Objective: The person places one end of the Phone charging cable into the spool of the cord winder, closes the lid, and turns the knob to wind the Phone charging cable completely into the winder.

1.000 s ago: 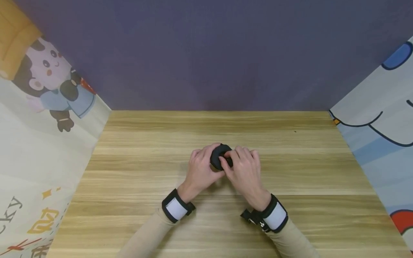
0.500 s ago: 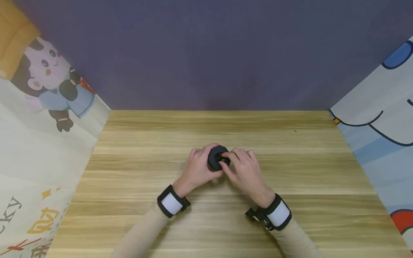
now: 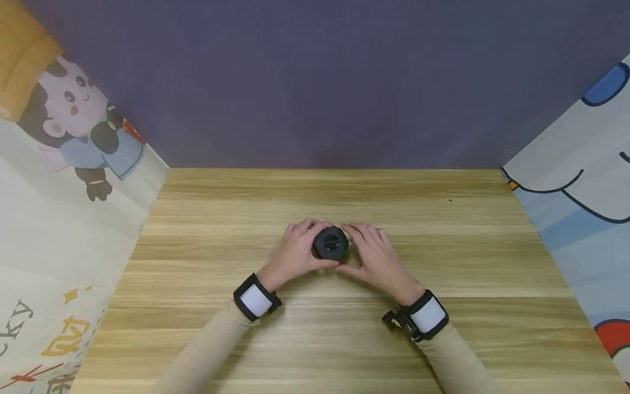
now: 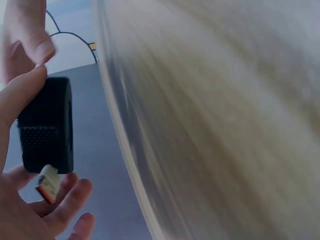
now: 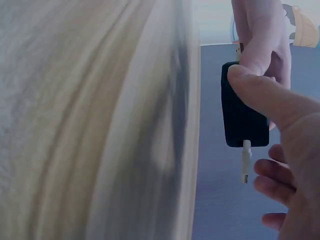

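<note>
A black polygonal cable reel (image 3: 331, 244) with a round slotted centre lies between both hands, close over the table. My left hand (image 3: 294, 253) grips its rim, thumb on the near side and fingers on the far side. A white USB plug (image 4: 48, 184) with an orange inside juts from the left-hand side of the case. From the opposite side sticks a slimmer white plug (image 5: 246, 162). My right hand (image 3: 378, 258) is spread loosely around that side, its thumb tip beside the left thumb and its other fingers curving past the slim plug.
The wood-grain table (image 3: 236, 208) reaches back to a dark blue-grey wall (image 3: 315, 82). Cartoon-printed panels stand at the left (image 3: 54, 230) and right (image 3: 576, 180). Each wrist wears a black strap with a white patch.
The right thumb and index finger have left the reel's centre and moved out to its right side. The left hand has shifted slightly left with the reel, whose slotted face now shows.
</note>
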`<state>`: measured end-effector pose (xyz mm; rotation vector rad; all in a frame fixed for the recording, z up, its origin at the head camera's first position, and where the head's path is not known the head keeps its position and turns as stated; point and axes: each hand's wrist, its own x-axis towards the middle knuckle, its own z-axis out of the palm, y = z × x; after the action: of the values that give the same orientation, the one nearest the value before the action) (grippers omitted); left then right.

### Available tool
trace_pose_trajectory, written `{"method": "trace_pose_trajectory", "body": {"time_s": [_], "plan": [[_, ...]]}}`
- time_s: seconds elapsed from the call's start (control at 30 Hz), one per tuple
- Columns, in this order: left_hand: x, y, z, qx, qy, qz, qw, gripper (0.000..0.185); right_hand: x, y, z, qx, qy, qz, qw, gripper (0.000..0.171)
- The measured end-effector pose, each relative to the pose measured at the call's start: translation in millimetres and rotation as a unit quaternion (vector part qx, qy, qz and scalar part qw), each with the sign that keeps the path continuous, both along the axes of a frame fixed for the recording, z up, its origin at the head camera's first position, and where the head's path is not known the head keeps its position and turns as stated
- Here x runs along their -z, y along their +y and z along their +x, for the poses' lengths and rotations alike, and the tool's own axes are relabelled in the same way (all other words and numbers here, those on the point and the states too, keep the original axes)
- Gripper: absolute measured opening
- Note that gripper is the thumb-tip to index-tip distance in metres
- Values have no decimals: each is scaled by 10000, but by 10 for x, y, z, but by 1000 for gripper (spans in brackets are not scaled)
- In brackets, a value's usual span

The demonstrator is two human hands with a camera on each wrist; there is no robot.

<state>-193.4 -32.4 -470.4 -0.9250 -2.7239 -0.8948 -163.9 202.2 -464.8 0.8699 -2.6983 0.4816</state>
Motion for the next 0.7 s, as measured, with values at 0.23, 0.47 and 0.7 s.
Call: {"method": "trace_pose_trajectory", "body": {"time_s": [0.23,0.47,0.7], "plan": [[4,-19,-35,136,-231,-307,9992,84,68,13,-41,55,-527,308,9981,91],[15,-11,-79,250,-468,-713,9960,88,118,8,-75,129,-488,346,9981,85],[20,10,-115,500,-744,-964,9913,87,157,-18,-76,237,-583,445,9970,76]]}}
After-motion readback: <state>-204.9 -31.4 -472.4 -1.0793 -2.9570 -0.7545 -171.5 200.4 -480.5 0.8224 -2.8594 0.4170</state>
